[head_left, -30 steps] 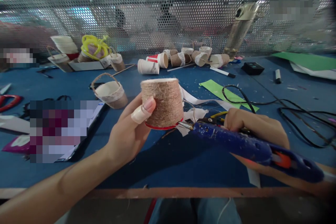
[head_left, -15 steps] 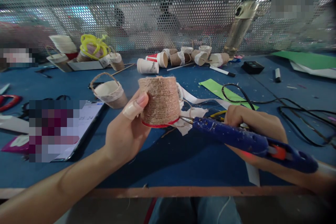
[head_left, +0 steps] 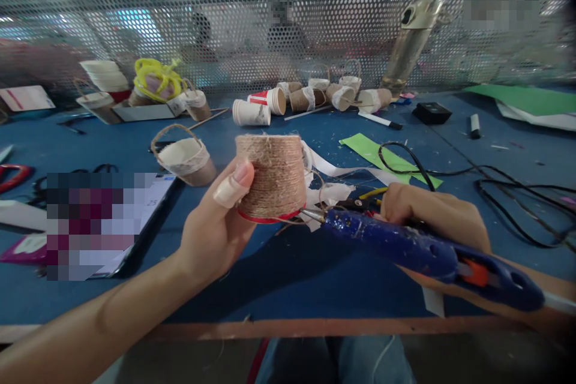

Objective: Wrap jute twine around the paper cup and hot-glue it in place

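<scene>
A paper cup wound with brown twine [head_left: 274, 174] is held upside down in my left hand [head_left: 216, 222], the thumb pressed on its side. Its red rim shows at the bottom, and a loose strand of twine runs along there. My right hand [head_left: 436, 216] grips a blue hot glue gun [head_left: 396, 246] with an orange trigger or switch. The metal nozzle is at the cup's lower right edge, by the twine; whether it touches I cannot tell. White lace ribbon [head_left: 335, 171] and white scraps lie behind the cup. The fingers behind the cup are hidden.
A finished twine basket with handle [head_left: 189, 159] stands left. Several more small baskets [head_left: 342, 96] and stacked paper cups [head_left: 252, 113] line the back. A phone [head_left: 139, 222] lies left, a black cable [head_left: 490, 192] loops right, and a bottle [head_left: 409, 42] leans against the perforated screen.
The glue gun's nozzle has shifted slightly left and down along the cup's rim. The cup has tilted and turned a little, and a twine strand now shows hanging beneath it.
</scene>
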The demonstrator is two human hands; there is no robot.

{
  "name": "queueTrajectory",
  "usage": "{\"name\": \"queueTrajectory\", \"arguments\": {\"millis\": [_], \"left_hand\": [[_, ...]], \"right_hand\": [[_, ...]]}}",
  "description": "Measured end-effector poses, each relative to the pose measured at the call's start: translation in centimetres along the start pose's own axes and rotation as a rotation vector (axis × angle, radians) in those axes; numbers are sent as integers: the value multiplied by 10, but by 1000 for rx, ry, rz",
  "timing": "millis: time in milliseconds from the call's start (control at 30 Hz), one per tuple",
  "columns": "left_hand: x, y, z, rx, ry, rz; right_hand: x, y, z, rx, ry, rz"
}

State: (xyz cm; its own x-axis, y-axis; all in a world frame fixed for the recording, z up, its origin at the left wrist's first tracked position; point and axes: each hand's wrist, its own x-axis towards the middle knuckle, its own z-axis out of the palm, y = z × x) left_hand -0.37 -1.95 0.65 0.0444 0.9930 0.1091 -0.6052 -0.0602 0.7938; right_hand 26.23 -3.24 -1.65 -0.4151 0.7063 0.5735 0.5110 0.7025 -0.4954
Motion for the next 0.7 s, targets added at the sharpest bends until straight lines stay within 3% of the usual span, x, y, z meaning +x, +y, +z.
{"name": "queueTrajectory", "arguments": {"millis": [433,500,600,700], "left_hand": [[0,4,6,60,283,96],[-1,4,6,66,255,98],[-2,3,6,46,102,-15],[-1,1,5,-26,61,-16]], "right_hand": [[4,7,1,9,20,19],[7,7,2,96,67,31],[11,2,4,283,140,2],[15,-3,6,282,140,-28]]}}
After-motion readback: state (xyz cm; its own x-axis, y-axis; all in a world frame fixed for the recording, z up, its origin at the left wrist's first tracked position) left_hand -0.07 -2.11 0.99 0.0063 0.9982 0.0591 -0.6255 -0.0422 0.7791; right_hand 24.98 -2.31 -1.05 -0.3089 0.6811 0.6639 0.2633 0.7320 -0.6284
